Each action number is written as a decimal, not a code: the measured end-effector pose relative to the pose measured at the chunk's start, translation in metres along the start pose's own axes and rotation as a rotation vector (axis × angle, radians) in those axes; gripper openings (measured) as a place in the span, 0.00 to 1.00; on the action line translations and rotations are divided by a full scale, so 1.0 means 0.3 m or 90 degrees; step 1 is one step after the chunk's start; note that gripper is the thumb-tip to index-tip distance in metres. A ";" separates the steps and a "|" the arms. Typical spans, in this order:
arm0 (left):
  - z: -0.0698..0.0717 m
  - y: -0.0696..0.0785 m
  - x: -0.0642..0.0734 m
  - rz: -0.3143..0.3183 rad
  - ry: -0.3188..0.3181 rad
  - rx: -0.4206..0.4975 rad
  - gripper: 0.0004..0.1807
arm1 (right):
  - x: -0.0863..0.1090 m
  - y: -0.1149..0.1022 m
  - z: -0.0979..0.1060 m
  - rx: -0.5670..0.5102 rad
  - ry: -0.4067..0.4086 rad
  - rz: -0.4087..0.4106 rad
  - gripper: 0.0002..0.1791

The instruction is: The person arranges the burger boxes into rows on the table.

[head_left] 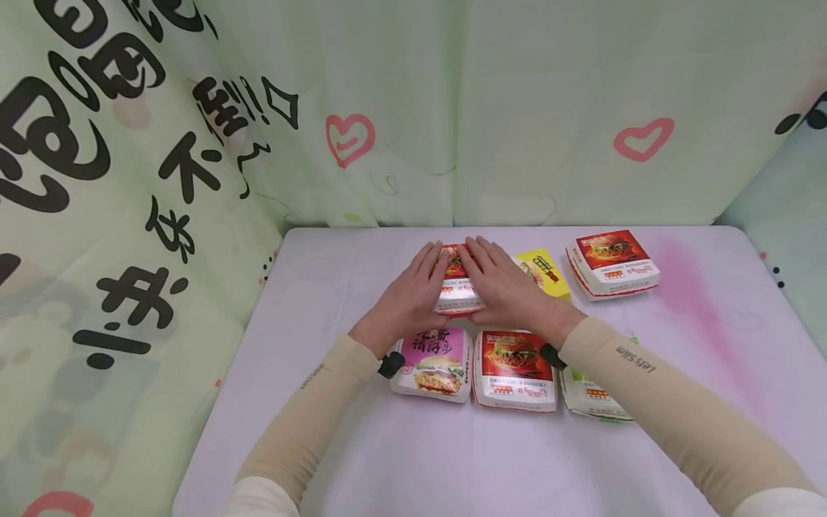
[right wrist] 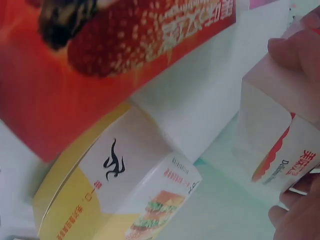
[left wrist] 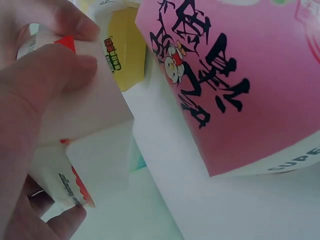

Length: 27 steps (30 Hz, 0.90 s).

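Both hands hold one red-and-white burger box (head_left: pixel 458 287) near the back of the table, one from each side. My left hand (head_left: pixel 411 291) has its thumb at the near side and its fingers along the left and top; in the left wrist view the thumb and fingers grip the box's (left wrist: pixel 95 105) white side. From the right, my right hand (head_left: pixel 510 291) grips the same box, fingers over its top edge. The right wrist view shows thumb and fingertips round its white end (right wrist: pixel 265 110). The hands partly hide the printed lid.
Just right of the hands lies a yellow burger box (head_left: pixel 544 273). In the front row are a pink box (head_left: pixel 434 370), a red-topped box (head_left: pixel 515 370) and a green-and-white box (head_left: pixel 594 395), partly under the right sleeve. Another red-topped box (head_left: pixel 612 264) stands at back right. Curtains (head_left: pixel 549 108) surround the table.
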State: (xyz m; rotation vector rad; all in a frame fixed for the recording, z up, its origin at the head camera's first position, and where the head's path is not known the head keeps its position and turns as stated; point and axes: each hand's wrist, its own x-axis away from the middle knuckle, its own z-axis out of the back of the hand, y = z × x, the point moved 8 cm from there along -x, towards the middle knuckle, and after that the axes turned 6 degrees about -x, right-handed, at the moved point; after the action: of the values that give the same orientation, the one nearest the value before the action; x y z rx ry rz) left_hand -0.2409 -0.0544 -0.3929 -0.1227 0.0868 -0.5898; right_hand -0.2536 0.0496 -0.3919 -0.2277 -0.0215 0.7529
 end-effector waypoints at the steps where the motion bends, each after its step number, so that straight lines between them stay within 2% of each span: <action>1: 0.000 0.001 0.001 -0.001 -0.001 -0.006 0.58 | -0.001 -0.002 -0.003 0.000 -0.001 -0.004 0.59; 8: -0.014 -0.011 0.003 -0.002 -0.044 0.028 0.62 | -0.010 -0.018 -0.030 0.004 -0.019 -0.018 0.59; 17: -0.037 -0.013 0.002 0.010 -0.056 0.021 0.62 | -0.012 -0.035 -0.044 0.030 -0.017 -0.006 0.59; 23: -0.039 -0.016 -0.004 0.014 -0.049 -0.009 0.58 | -0.018 -0.045 -0.044 0.014 0.006 -0.007 0.56; 27: -0.042 -0.020 -0.005 0.010 -0.052 0.006 0.56 | -0.022 -0.044 -0.054 0.006 0.003 -0.018 0.57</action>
State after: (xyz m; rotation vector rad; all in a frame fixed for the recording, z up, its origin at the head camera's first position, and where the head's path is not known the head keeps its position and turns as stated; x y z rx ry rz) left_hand -0.2469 -0.0597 -0.4045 -0.1374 0.0061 -0.5686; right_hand -0.2480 0.0327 -0.4046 -0.2201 -0.0162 0.7246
